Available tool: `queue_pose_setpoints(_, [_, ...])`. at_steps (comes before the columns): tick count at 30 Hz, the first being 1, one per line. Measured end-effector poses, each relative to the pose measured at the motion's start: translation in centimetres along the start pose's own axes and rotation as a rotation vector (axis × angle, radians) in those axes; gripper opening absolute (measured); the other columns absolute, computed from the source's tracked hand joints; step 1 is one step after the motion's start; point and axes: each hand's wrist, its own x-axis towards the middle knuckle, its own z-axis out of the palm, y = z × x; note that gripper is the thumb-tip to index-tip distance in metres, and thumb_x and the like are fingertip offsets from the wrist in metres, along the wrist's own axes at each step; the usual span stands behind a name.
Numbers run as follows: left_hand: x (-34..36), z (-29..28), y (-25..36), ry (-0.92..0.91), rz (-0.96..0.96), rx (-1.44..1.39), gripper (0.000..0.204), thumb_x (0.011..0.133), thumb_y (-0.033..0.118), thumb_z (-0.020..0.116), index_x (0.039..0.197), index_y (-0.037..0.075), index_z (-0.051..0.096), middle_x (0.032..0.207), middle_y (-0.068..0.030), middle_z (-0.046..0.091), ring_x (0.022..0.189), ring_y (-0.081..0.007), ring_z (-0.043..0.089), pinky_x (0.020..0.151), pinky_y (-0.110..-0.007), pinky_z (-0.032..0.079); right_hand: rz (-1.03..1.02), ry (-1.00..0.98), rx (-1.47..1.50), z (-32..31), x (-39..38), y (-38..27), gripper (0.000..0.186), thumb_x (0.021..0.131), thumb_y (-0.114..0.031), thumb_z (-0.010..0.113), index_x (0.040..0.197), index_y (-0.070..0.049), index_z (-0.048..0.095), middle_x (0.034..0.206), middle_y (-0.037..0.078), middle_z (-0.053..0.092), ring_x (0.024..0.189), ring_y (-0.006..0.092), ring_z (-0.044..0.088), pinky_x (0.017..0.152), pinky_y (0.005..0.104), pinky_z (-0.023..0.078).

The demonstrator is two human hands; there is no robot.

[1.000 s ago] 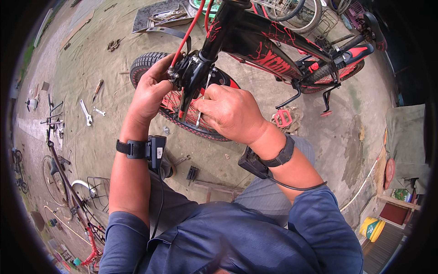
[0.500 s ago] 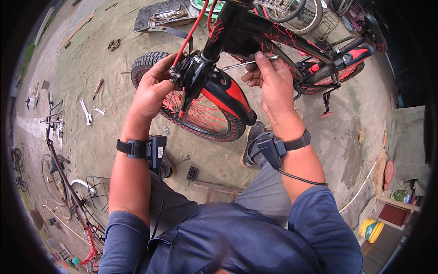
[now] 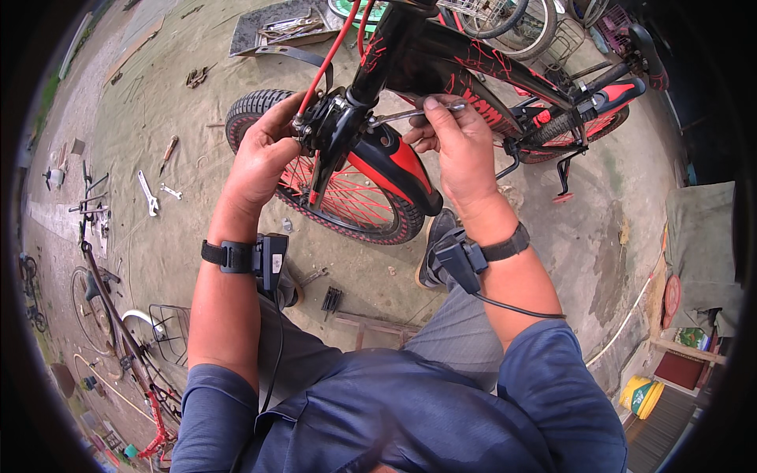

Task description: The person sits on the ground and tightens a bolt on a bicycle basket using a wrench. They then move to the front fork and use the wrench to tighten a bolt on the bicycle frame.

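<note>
A black and red bicycle [image 3: 378, 71] stands in front of me, its front wheel [image 3: 347, 206] turned sideways. My left hand [image 3: 264, 158] is closed round the front brake caliper [image 3: 319, 126] at the fork crown, some fingertips hidden behind it. A red brake cable [image 3: 325, 67] runs up from there. In my right hand [image 3: 465, 150] a slim metal wrench [image 3: 400, 117] is pinched between thumb and fingers. Its far end meets the bolt area on the fork crown's near side, just above the black and red mudguard [image 3: 398, 167]; the exact fit is too small to tell.
On the ground to the left lie an adjustable wrench [image 3: 148, 194], a small spanner [image 3: 171, 191] and a screwdriver [image 3: 169, 154]. A tray [image 3: 252, 35] of tools sits beyond the wheel. Other bicycles stand at far left and back right. A yellow bucket [image 3: 643, 396] is at lower right.
My right hand has moved left and slightly down, bringing the wrench's end against the fork crown. The wrench has turned in my grip. My left hand has stayed on the brake caliper.
</note>
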Motion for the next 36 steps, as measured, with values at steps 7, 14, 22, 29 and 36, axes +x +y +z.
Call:
queue_pose_setpoints(7, [0.0,0.0,-0.2,0.01,0.001,-0.011,0.072,0.077,-0.005,0.047,0.148,-0.006,0.046,0.139,-0.013,0.06,0.121,-0.0185,0.061,0.102,-0.031,0.049,-0.735,-0.272,-0.65,1.8,-1.9,-0.5,0.015,0.08,-0.005,0.076,0.093,-0.008,0.071,0.083,0.008,0.065,0.067,0.0238,0.066,0.06,0.0342,0.053])
queue_pose_setpoints(14, [0.1,-0.1,-0.2,0.001,-0.006,-0.006,0.07,0.079,-0.006,0.047,0.149,-0.006,0.046,0.139,-0.0123,0.06,0.119,-0.0175,0.062,0.098,-0.03,0.05,-0.831,-0.456,-0.962,3.5,-3.6,0.3,0.016,0.071,-0.01,0.075,0.082,-0.013,0.065,0.084,0.007,0.055,0.074,0.0264,0.064,0.061,0.0389,0.052])
queue_pose_setpoints(22, [0.0,-0.1,-0.1,0.006,-0.004,0.009,0.073,0.076,-0.004,0.047,0.148,-0.005,0.047,0.144,-0.013,0.057,0.127,-0.0186,0.057,0.101,-0.029,0.048,-0.559,-0.095,-0.401,2.4,-2.4,-0.5,0.012,0.095,-0.013,0.072,0.099,-0.006,0.063,0.083,0.004,0.061,0.064,0.0112,0.062,0.055,0.0262,0.049])
queue_pose_setpoints(29, [0.0,0.0,0.0,0.0,-0.011,-0.004,0.073,0.075,-0.002,0.048,0.148,-0.006,0.047,0.143,-0.0131,0.057,0.127,-0.0193,0.058,0.103,-0.03,0.047,-0.014,0.112,0.113,-0.6,0.5,-0.6,0.021,0.103,-0.026,0.063,0.101,-0.005,0.062,0.081,0.003,0.063,0.06,0.0133,0.065,0.052,0.0239,0.048])
queue_pose_setpoints(36, [0.0,0.0,-0.1,0.006,-0.009,-0.029,0.071,0.077,-0.003,0.049,0.148,-0.006,0.047,0.138,-0.013,0.061,0.122,-0.019,0.061,0.103,-0.031,0.048,0.108,0.06,0.145,-0.5,0.5,0.2,0.021,0.103,-0.028,0.065,0.103,-0.007,0.064,0.084,0.004,0.066,0.064,0.0155,0.068,0.055,0.0257,0.05])
